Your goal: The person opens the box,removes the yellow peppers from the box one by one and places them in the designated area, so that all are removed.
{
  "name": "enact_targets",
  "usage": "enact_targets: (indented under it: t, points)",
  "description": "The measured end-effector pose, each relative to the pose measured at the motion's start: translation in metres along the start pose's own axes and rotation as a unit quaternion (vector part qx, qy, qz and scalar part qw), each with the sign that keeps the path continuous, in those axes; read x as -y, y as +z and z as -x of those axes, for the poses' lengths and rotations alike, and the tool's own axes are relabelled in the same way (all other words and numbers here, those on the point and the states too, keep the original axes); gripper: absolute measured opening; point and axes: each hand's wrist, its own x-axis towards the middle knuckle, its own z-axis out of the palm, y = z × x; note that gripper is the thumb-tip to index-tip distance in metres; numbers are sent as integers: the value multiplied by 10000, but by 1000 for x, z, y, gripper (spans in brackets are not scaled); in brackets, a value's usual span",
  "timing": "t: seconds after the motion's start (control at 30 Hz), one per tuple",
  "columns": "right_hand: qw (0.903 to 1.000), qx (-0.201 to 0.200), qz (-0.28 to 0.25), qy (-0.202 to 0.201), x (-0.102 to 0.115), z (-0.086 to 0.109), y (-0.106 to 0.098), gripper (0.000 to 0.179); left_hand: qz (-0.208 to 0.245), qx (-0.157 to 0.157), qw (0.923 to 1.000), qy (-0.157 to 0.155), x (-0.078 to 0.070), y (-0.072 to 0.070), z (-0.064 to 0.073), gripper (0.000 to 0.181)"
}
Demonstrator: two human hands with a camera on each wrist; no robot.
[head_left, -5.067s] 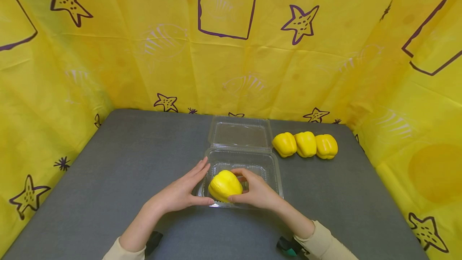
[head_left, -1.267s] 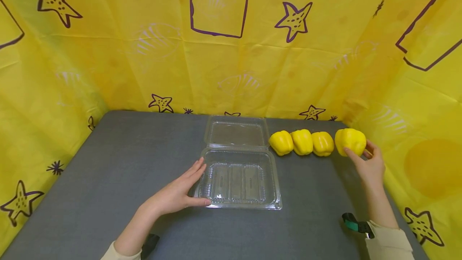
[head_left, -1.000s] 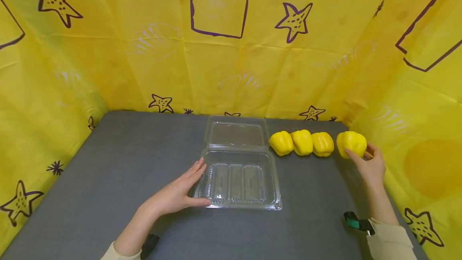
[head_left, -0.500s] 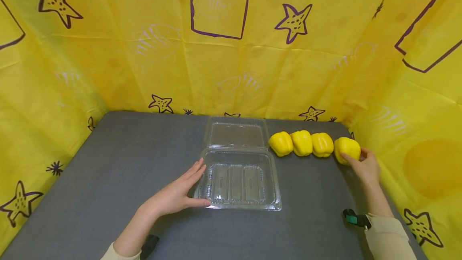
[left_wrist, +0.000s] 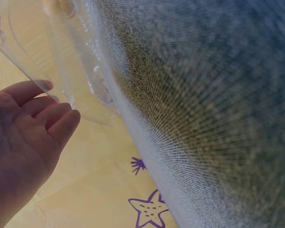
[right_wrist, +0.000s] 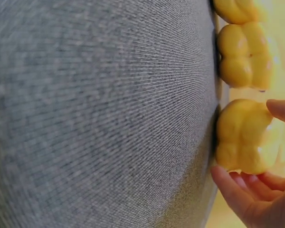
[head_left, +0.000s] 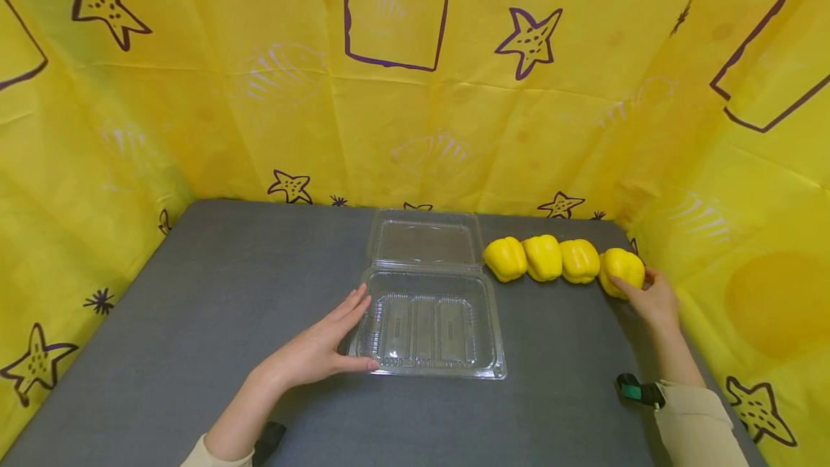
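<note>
At the right end of a row of yellow bell peppers, my right hand [head_left: 653, 303] holds one yellow bell pepper [head_left: 622, 271], thumb at its front and fingers at its right side. In the right wrist view this bell pepper [right_wrist: 247, 135] lies between thumb and fingers, low at the table surface. My left hand [head_left: 318, 352] rests along the left side of a clear plastic clamshell container [head_left: 424, 373], with the thumb at its front left corner. The container's lid [head_left: 424, 240] lies folded back behind the base, which holds nothing.
Three more yellow bell peppers [head_left: 543, 258] stand side by side right of the lid. A dark grey cloth covers the table [head_left: 259, 258]. Yellow printed curtains [head_left: 415, 114] enclose the back and both sides.
The bell pepper was inside the container under my right hand. My right hand has carried it to the row's right end and lowered it to the table. The left hand has stayed put.
</note>
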Motion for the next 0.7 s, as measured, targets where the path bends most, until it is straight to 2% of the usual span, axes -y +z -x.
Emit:
enact_targets:
  t: [0.2,0.37,0.53,0.63,0.7]
  points:
    - [9997,229,27,-49,-2,-1,1,89,-49,3,10000,51,1,0,-2,108]
    - [9993,209,275,-116,2,-2,1,91,-33,11,10000,69,1,0,-3,110]
    - [9957,-236,748,-494,11,2,5,98,-54,11,10000,58,0,0,-4,108]
    - [9913,-607,773,-874,18,8,11,98,-122,-35,9999,71,-1,-1,-4,103]
    - [9885,-787,584,-1148,25,14,16,97,-253,-241,9993,162,-3,-3,-4,96]
